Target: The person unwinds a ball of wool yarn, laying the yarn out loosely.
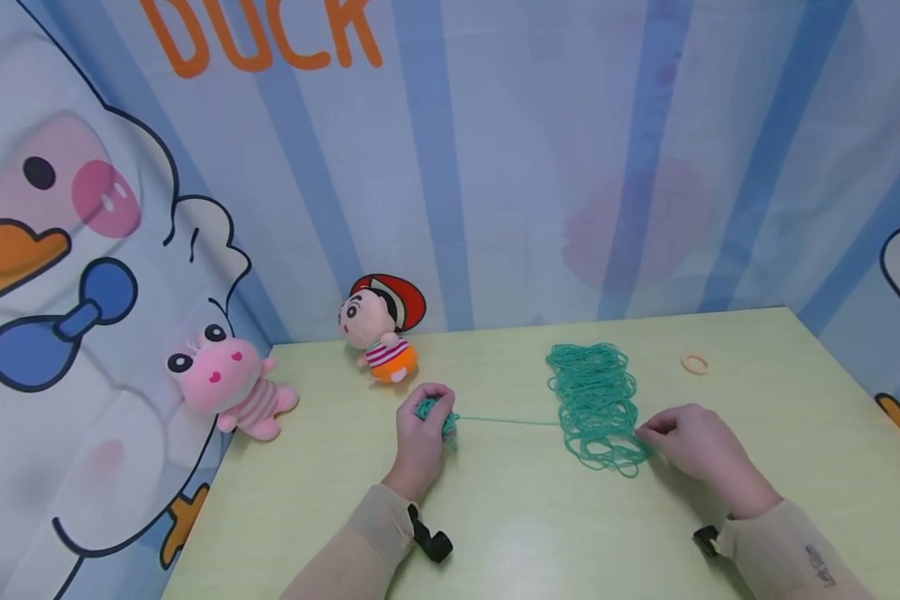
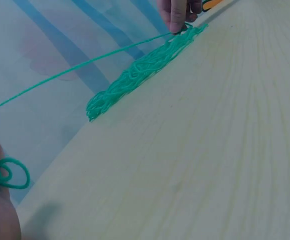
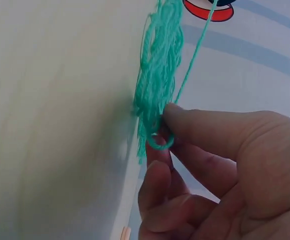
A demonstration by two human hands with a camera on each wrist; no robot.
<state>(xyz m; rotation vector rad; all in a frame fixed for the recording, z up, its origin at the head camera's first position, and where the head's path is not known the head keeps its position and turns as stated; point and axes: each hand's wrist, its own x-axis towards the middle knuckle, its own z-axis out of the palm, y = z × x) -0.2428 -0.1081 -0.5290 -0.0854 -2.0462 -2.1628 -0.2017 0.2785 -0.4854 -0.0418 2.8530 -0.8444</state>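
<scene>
A long heap of green yarn (image 1: 596, 400) lies in loose zigzag loops on the table, right of centre. My left hand (image 1: 423, 437) grips a small bundle of the same yarn (image 2: 0, 174), with a few loops poking out past the fingers in the left wrist view. From that bundle a single strand (image 1: 506, 420) runs taut to the heap. At the heap's right edge my right hand (image 1: 693, 446) pinches the yarn between thumb and forefinger; a small loop (image 3: 160, 146) curls beside the fingertips in the right wrist view.
A pink plush toy (image 1: 228, 379) sits at the table's left edge. Behind my left hand is a doll with a red cap (image 1: 382, 329). An orange ring (image 1: 694, 364) lies right of the heap. A printed cloth (image 1: 510, 167) hangs behind the table (image 1: 540, 533).
</scene>
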